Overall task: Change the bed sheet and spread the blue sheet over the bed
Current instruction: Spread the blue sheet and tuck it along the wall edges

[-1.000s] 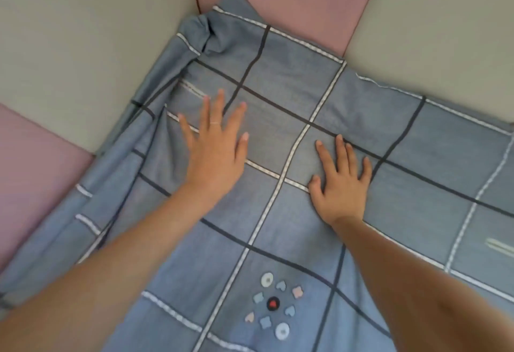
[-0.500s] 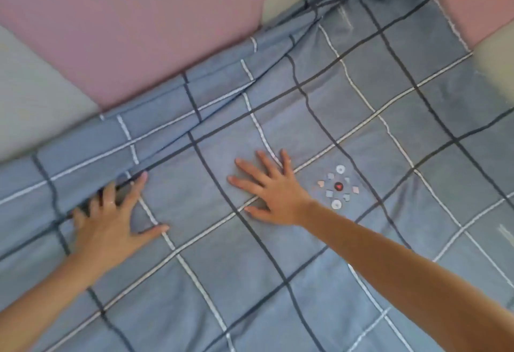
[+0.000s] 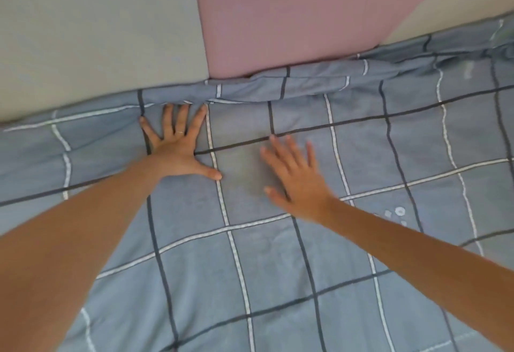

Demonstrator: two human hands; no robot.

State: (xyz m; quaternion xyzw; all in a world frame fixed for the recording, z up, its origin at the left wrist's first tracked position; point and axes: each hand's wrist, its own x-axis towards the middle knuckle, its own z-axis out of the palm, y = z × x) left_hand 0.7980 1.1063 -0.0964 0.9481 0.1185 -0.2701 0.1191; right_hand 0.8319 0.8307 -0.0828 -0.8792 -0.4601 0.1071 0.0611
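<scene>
- One big blue cloth sheet with dark and white crossing lines (image 3: 278,282) covers the bed and fills the lower two thirds of the frame. It looks soft, thin and light, so it should slide and wrinkle easily. I think flat palms work best for smoothing it, and the loose top edge is the best place to grab it.
- Two kinds of padded wall panels stand behind the bed: a grey soft panel (image 3: 97,31) in the upper left and a pink soft panel (image 3: 292,12) in the upper middle. The bed sits right against them.
- A long bunched roll of the sheet (image 3: 278,84) lies along the wall, not yet flat.
- The left hand (image 3: 178,151) is spread wide and presses flat on the sheet, fingertips at the roll.
- The right hand (image 3: 297,182) is spread too, but blurry, so I cannot tell if it touches.
- Some little printed shapes (image 3: 395,214) show at the middle right.
- A thin ring (image 3: 180,132) is on a left finger.
</scene>
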